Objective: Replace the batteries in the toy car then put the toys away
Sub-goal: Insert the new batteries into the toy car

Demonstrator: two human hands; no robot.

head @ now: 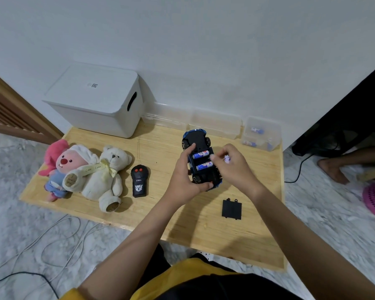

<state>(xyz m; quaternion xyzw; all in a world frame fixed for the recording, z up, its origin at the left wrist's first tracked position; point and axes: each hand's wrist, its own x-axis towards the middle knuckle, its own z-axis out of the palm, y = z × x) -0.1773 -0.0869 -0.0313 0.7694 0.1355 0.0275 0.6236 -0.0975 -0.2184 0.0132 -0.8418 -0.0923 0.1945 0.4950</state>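
A blue toy car [197,141] lies upside down on the low wooden table [152,215], its battery bay open. Two blue-and-white batteries [201,154] [204,166] lie in the bay. My left hand [185,179] grips the car from the left, fingers over its underside and thumb at its near end. My right hand [234,167] hovers at the car's right side and pinches a battery [227,158] between its fingers. The black battery cover [231,209] lies flat on the table, nearer to me.
A black remote [139,180], a white teddy bear [107,176] and a pink plush [60,167] lie at the table's left. A lidded white bin [95,100] stands at the back left. Clear boxes [262,133] along the wall hold batteries. Cables cross the floor [41,241].
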